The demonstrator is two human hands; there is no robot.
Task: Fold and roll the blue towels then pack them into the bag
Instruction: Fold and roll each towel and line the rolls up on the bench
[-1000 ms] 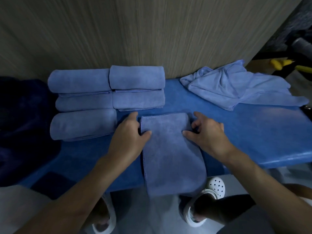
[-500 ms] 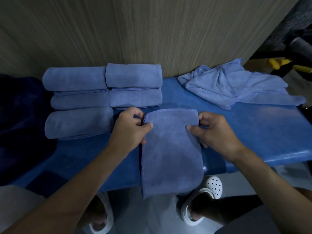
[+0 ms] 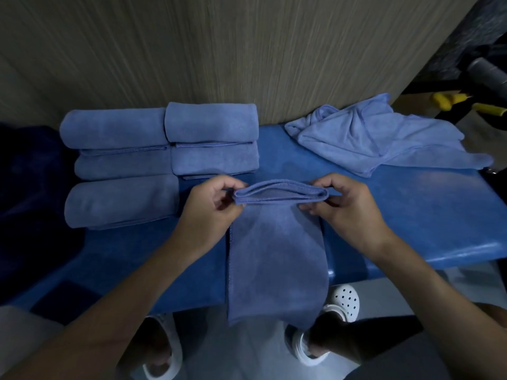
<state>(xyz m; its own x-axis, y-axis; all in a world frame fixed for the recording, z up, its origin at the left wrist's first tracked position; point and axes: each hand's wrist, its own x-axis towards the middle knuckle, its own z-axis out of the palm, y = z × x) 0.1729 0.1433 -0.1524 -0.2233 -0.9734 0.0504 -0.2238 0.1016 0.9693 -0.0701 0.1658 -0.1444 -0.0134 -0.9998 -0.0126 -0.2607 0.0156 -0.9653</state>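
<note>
Clogs (image 3: 343,300): two, white, on the floor below the near edge of the worktop (image 3: 411,215).
Folded towel (image 3: 277,256): one long narrow strip. Its near end hangs over the worktop's edge, and its far end is lifted and turned back in a first small curl.
Left hand (image 3: 208,212): fingers (image 3: 230,185) curled, pinching the left corner of that curl.
Right hand (image 3: 348,212): likewise curled, pinching the right corner.
Step in hand: this towel looks fully folded, and rolling seems only just begun.
Rolled towels (image 3: 120,200): five, on the worktop's far left, with the back row against the wall (image 3: 247,50). Three are in the left column and two in the right, all touching their neighbours.
Loose towels (image 3: 378,138): a rumpled heap at the far right, not yet folded. It may be two, but the count cannot be told.
Bag: none clearly in view. The dark mass (image 3: 27,187) at the left edge may be it, though I cannot tell.
Done: five rolls, by my count.
Left: finish this roll, fold and roll the heap, then pack everything, since nothing appears packed.
</note>
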